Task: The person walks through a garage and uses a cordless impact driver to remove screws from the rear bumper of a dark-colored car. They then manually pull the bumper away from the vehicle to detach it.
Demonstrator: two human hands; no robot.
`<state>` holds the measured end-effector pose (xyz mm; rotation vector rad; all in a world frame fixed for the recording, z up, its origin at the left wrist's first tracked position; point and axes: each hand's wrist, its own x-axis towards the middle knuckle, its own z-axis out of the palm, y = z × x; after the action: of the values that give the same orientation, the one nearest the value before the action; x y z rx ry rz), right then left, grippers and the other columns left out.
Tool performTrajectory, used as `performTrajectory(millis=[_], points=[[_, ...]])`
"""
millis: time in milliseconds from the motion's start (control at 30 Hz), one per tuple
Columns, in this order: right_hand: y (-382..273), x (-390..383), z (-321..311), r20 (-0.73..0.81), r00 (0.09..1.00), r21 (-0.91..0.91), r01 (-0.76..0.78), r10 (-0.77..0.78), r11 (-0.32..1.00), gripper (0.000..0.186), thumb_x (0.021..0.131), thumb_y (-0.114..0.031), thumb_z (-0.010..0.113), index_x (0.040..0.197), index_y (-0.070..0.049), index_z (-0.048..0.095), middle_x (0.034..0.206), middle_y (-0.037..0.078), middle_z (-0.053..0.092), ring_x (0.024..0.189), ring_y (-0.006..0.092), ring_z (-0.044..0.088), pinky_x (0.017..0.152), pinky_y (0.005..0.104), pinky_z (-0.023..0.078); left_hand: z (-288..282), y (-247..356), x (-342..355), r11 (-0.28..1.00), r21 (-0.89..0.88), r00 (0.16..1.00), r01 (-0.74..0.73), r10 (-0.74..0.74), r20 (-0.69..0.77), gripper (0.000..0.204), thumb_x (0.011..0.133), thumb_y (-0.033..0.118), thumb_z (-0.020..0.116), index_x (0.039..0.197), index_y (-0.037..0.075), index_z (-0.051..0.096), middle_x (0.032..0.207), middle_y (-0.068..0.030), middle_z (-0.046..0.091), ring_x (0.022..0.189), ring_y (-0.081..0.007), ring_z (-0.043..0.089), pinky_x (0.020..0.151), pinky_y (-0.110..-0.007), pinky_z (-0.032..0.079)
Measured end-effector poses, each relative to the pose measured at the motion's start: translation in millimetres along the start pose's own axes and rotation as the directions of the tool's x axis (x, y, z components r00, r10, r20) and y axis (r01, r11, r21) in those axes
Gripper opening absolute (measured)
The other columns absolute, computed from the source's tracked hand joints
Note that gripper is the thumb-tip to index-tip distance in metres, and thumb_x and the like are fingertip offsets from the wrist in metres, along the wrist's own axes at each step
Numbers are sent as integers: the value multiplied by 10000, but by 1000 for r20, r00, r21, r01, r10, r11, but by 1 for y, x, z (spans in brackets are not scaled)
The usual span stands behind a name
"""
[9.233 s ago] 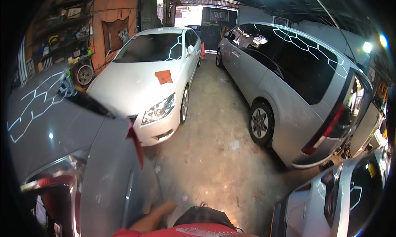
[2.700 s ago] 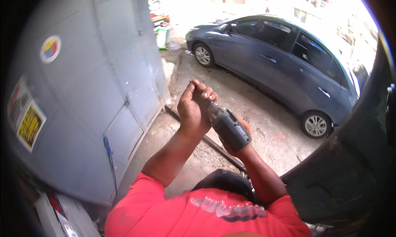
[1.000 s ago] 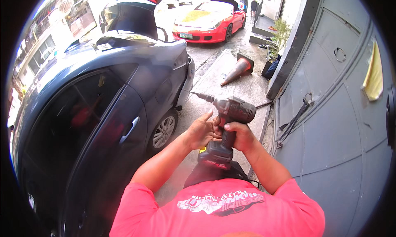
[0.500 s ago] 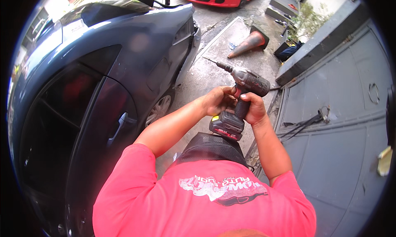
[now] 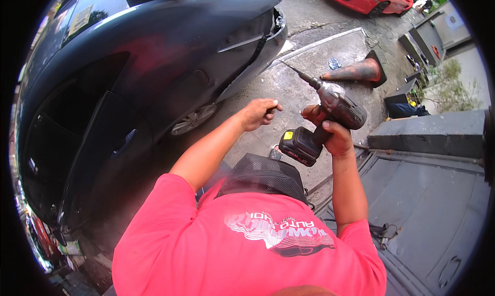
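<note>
My right hand [image 5: 337,137] is wrapped round the handle of a black and grey cordless impact driver [image 5: 341,105]. Its long thin bit [image 5: 292,67] points up and left, toward the rear of a dark car [image 5: 170,48]. At the foot of the handle sits a black battery pack [image 5: 300,145] with a yellow patch. My left hand [image 5: 258,114] hovers apart from the driver, between it and the car's wheel [image 5: 195,119]. Its fingers are curled in; whether something small is in them is hidden.
A worn orange traffic cone [image 5: 357,70] lies on its side on the concrete, beside a crumpled blue-white scrap [image 5: 334,64]. A grey metal gate [image 5: 412,185] borders the right side. Farther off are a red car [image 5: 367,1] and a leafy plant [image 5: 451,84].
My left hand has left the driver and moved up and left of it. The driver has shifted right in my right hand. The whole view has turned, with the cone now farther right.
</note>
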<state>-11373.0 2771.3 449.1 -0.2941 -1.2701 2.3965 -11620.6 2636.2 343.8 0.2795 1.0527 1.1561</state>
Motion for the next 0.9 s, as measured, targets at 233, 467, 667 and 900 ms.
performTrajectory(millis=[233,467,667,900], points=[[-7,34,-61,22,1000,35,-5,5,999,570,730,-125,727,1287,-41,641,1171,144,698,1209,344,644,1123,524,436,-109,-141,-161,127,800,809,587,-143,-570,681,947,661,616,1058,3,753,1085,-276,729,1024,-419,698,921,-471,527],[2,51,-80,-39,993,42,-108,109,993,632,709,-138,739,1325,-46,630,1157,147,701,1193,339,649,1117,516,439,-47,-186,-255,742,212,742,636,-513,-432,389,1015,394,670,898,30,741,776,-38,668,691,-168,543,669,-375,480],[14,72,-71,-70,988,19,-138,139,990,466,760,-172,738,1195,-38,634,1182,172,662,1183,319,623,1132,494,424,-81,-196,-200,766,175,615,619,-333,-715,316,986,334,731,1033,21,749,795,-26,674,757,-156,576,686,-345,478],[2,78,-81,-54,984,-77,-175,171,982,561,726,-168,725,1260,-22,639,1196,188,685,1167,331,648,1107,492,453,-68,-202,-242,837,-96,757,538,-530,-382,463,1035,437,626,1155,-4,702,873,-68,684,758,-164,604,653,-352,488]])
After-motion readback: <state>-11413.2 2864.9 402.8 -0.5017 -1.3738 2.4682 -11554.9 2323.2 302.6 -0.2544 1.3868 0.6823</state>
